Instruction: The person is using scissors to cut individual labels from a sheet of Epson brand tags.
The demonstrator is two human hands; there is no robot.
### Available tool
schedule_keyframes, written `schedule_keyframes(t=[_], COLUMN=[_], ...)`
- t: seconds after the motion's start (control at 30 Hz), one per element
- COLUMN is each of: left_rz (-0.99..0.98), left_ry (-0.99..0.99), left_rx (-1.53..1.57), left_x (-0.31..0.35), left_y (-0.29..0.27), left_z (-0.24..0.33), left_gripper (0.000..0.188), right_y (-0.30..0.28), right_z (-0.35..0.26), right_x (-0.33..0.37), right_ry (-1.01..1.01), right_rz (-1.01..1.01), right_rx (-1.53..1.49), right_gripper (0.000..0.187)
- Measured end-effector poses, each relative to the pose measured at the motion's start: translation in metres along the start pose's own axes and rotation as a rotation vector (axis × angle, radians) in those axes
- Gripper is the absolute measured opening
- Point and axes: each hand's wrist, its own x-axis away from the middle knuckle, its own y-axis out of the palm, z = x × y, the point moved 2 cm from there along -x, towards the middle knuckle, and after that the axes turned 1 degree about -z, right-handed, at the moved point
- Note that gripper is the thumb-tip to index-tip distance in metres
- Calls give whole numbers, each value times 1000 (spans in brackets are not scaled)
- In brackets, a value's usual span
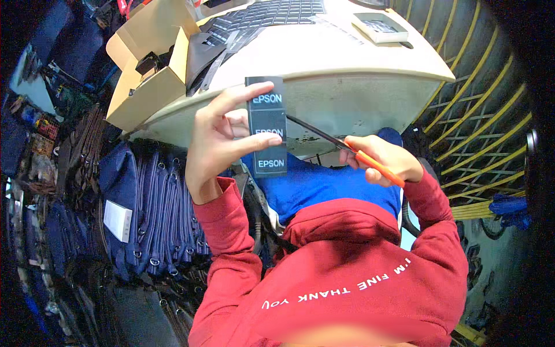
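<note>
The left hand (222, 130) pinches a flat, dark rectangular label strip (269, 151) with pale lettering; the right hand (386, 155) curls round slim-bladed, orange-handled scissors (321, 133) beside it.

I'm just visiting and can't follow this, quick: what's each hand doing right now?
Left hand: closed on a dark strip of labels, between thumb and fingers.
Right hand: closed around orange-handled scissors.
</note>
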Motion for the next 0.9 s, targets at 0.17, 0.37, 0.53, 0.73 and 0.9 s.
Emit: schedule_keyframes(t=[0.17, 0.37, 0.53, 0.73, 0.9], left_rz=[-192, -332, -324, -333, -340], left_ry=[-93, -112, -12, -48, 76], left_rx=[14, -150, -102, -85, -160], left_x=[-2, -2, -2, -2, -4], left_y=[9, 12, 14, 13, 15], left_z=[1, -2, -6, -6, -5], left_gripper=[64, 68, 64, 63, 63], right_y=[-6, -10, -12, -10, -9], right_z=[-7, -12, -11, -14, -12], right_x=[-1, -1, -2, -4, -4], right_ry=[17, -38, -2, -19, -13], right_rz=[-129, -141, -220, -198, -200], right_rx=[-129, -58, -37, -30, -16], right_gripper=[77, 81, 81, 81, 78])
